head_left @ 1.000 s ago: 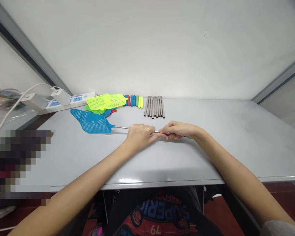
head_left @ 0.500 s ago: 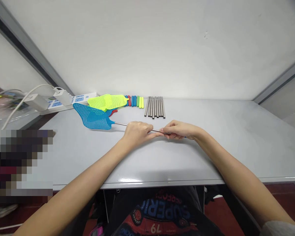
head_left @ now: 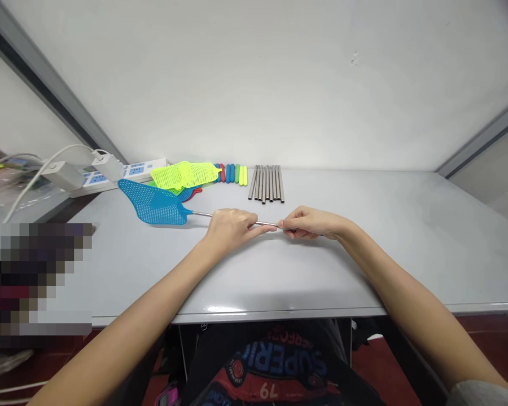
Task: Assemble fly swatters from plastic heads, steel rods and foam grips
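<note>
A fly swatter (head_left: pixel 163 206) with a blue perforated head and a thin metal rod is held across the table in front of me. My left hand (head_left: pixel 232 225) is closed around the rod, its thumb stretched along it to the right. My right hand (head_left: pixel 307 223) grips the swatter's other end, where the rod thickens. A bit of blue shows at the heel of that hand; the rest of the end is hidden by the fingers. Behind the blue head lie yellow-green swatter heads (head_left: pixel 186 175), with blue and red ones partly under them.
Several metal tubes (head_left: pixel 266 184) lie side by side near the back wall. Left of them is a row of coloured grips (head_left: pixel 232 174) in blue, red, green and yellow. A white power strip (head_left: pixel 131 171) with plugs and cables stands at the back left.
The swatter head and my left hand have shifted a little to the left. My right hand has stayed nearly in place, and the gap between the hands is slightly wider.
</note>
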A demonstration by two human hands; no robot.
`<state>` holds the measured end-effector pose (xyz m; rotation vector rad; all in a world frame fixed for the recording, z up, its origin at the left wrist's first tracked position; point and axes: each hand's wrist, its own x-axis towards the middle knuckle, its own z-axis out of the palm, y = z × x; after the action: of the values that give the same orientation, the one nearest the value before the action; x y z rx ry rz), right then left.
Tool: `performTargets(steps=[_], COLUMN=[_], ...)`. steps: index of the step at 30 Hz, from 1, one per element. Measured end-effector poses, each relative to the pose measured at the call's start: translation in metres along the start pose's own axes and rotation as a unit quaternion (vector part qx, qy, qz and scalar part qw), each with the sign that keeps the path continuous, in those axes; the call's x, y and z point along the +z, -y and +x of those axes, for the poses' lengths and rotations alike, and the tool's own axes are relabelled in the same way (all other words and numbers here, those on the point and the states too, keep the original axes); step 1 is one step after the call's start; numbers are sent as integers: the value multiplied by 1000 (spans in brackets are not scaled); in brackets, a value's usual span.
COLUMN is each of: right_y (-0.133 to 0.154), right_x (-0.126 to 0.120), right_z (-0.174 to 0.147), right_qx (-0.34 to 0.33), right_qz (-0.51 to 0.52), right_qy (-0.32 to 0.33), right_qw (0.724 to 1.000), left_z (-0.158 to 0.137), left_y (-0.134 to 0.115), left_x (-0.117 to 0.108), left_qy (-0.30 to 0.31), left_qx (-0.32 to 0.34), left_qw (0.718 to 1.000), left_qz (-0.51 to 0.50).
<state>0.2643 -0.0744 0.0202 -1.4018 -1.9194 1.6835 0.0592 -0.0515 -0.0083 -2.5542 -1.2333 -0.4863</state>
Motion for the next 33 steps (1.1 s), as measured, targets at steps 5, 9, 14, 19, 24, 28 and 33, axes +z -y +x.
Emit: performTargets(steps=[5,9,14,19,24,28,33], right_y=[-1,-3,-4,-2,-2,-3,-4], right_x=[1,-1,-3,6,10,8,5], right_z=[0,-1,-2,1,4,4,5], right_qx=[-3,-10,4,1,5,-5,-36], right_qz=[-5,-8,-14,13,21,22,19], right_qy=[4,-3,10,28,27,32,25], right_qw=[1000,1000,1000,1000,999,999,999], left_z=[-5,-5,-5,-8,-9,-7,-2], left_y=[4,2,-12,-25,-25,-21,-17], left_x=[-4,-7,-8,-4,-3,-3,-4], left_qy=[-1,9,18,41,46,37,27], left_qx=[-14,-18,8,60,73,47,34], left_qw=[1000,1000,999,996,995,997,998], left_qz=[-6,-19,-32,-49,-52,-48,-35])
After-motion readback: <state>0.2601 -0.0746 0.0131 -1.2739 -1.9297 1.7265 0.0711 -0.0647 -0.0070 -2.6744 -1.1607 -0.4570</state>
